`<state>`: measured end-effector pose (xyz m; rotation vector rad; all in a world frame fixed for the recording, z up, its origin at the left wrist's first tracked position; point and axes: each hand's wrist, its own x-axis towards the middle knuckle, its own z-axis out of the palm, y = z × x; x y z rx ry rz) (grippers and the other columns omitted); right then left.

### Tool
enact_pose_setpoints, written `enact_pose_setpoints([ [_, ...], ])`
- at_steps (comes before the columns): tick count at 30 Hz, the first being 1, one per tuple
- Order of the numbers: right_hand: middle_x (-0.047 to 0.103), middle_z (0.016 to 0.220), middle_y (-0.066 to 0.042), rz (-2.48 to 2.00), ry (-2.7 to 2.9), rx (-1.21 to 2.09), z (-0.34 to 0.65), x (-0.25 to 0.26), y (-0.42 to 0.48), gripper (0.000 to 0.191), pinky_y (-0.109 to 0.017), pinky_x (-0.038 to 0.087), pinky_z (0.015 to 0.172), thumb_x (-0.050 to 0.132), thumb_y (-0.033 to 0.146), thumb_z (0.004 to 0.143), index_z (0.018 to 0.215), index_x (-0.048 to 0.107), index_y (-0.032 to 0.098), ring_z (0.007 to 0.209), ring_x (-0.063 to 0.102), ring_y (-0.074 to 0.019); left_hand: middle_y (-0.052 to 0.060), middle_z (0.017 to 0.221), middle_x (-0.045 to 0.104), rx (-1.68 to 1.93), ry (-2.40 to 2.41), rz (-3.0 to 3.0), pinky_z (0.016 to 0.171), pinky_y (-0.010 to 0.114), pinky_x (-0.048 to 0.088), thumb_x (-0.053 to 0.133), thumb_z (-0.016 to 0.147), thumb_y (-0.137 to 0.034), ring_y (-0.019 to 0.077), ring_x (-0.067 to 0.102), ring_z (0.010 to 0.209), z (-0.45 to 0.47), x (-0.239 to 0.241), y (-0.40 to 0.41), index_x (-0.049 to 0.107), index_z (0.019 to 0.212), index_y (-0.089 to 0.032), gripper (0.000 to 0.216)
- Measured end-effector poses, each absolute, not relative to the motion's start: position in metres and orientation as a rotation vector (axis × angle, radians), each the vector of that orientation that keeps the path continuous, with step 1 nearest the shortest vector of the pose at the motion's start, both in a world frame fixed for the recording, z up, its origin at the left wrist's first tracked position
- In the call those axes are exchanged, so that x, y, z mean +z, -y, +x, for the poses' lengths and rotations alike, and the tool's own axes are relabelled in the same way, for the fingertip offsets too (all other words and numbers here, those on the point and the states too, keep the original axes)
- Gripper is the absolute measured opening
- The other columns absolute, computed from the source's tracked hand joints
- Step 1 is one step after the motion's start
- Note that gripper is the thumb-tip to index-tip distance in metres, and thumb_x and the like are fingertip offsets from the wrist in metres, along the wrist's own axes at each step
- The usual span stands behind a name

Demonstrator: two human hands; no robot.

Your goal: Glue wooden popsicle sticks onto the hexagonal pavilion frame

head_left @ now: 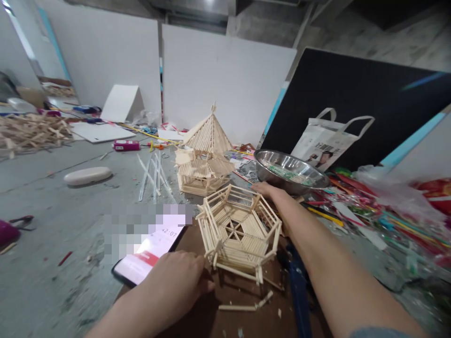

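Note:
An eight-sided frame (243, 234) glued up from thin wooden sticks, with railings round its rim and a spoked floor, stands on a brown board (211, 324). My left hand (183, 272) is closed, fingers curled down, close by the frame's near left corner; whatever it grips is hidden. Beyond the frame's right side lies my right hand (266, 190), near the steel bowl, its fingers mostly out of sight. A tiered stick pavilion (206, 164) with a pointed roof rises just behind the frame. Short stick pieces (237, 308) lie on the board, and a blue-handled tool (299, 291) is under my right forearm.
A lit phone (158, 246) lies left of the frame. Glue sticks (155, 176) and a white case (88, 176) are on the floor. The steel bowl (289, 173) holds sticks and green bits. Plastic scraps (394, 225) heap at right; a stick pile (31, 134) sits far left.

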<state>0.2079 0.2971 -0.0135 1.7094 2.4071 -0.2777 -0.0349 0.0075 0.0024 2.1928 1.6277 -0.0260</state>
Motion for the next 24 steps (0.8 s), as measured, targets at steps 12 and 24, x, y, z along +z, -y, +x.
enact_pose_setpoints([
  [12, 0.062, 0.097, -0.008, 1.952, -2.612, 0.161, 0.224, 0.013, -0.266, 0.019, -0.029, 0.039, 0.078, 0.048, 0.019, 0.077, 0.089, 0.061, 0.017, 0.092, 0.055, -0.0203, 0.007, 0.083, 0.065, -0.011, -1.607, 2.231, 0.065, 0.033, 0.044, 0.044, 0.074, -0.036, 0.0249, 0.06, 0.078, -0.036, 0.003, -0.008, 0.06, 0.088, -0.022, 0.026],
  [24, 0.064, 0.071, -0.003, 2.719, -3.104, -0.04, 0.279, 0.075, -0.085, 0.027, -0.028, 0.046, 0.056, 0.056, 0.031, 0.072, 0.093, 0.06, 0.016, 0.056, 0.059, -0.014, 0.003, 0.067, 0.059, 1.416, -1.26, 2.61, 0.061, 0.023, 0.041, 0.042, 0.08, -0.018, 0.0115, 0.052, 0.063, -0.028, 0.03, 0.015, 0.054, 0.071, -0.015, 0.015],
])
